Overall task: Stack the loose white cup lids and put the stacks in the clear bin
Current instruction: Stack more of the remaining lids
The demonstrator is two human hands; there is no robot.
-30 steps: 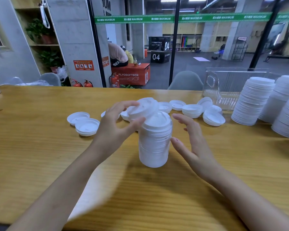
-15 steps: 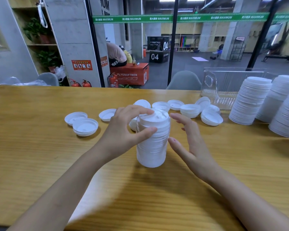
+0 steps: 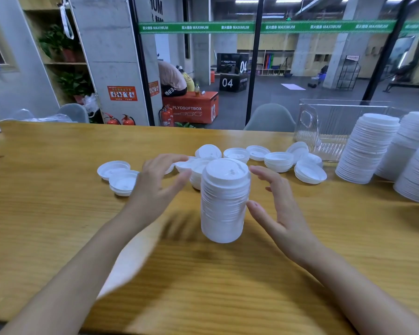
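Wooden table (image 3: 58,213) with a yellow grain carries every item. Beyond and outboard of the right hand (image 3: 283,213) stand tall stacks of white plastic cup lids (image 3: 368,148), just beside the clear plastic bin (image 3: 329,126) at the table's far edge. Between the two hands an upright stack of white cup lids (image 3: 224,204) stands on the table, well short of the bin. The left hand (image 3: 155,187) is motion-blurred, fingers spread and loosely bent, holding nothing, with a small gap to the stack. The right hand has its palm facing the stack and its fingers extended, holding nothing; thumb contact with the stack cannot be confirmed. Loose white lids (image 3: 236,154) lie just beyond the fingertips.
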